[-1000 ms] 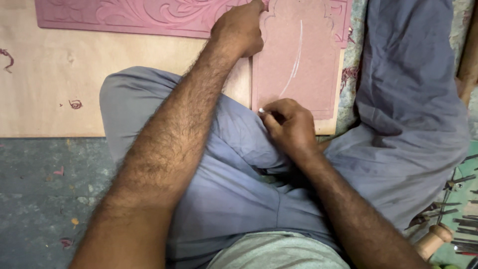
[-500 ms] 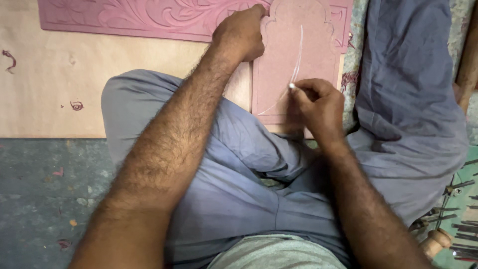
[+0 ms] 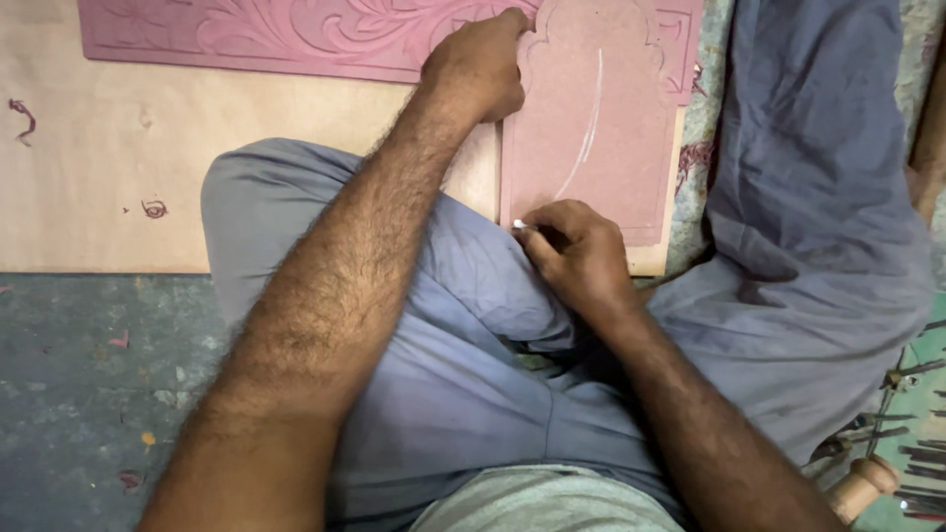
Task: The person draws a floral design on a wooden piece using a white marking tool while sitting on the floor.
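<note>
A pink board (image 3: 631,138) with carved leaf scrolls along its top and an arch-shaped flat panel lies on a pale plywood sheet (image 3: 108,177). A curved white chalk line (image 3: 589,138) runs down the flat panel. My left hand (image 3: 483,64) presses, fingers curled, on the carved edge beside the arch. My right hand (image 3: 576,251) pinches a small white chalk piece (image 3: 519,225) at the panel's lower left corner. My knees in grey-blue trousers (image 3: 463,325) fill the middle.
The plywood rests on a worn blue-green floor (image 3: 89,394). Several metal carving tools (image 3: 912,433) and a wooden handle (image 3: 862,485) lie at the lower right. A patterned cloth (image 3: 695,158) shows beside the board's right edge.
My right hand rose along the panel with the chalk, then came back down to the lower left corner. My left hand stayed on the carved edge.
</note>
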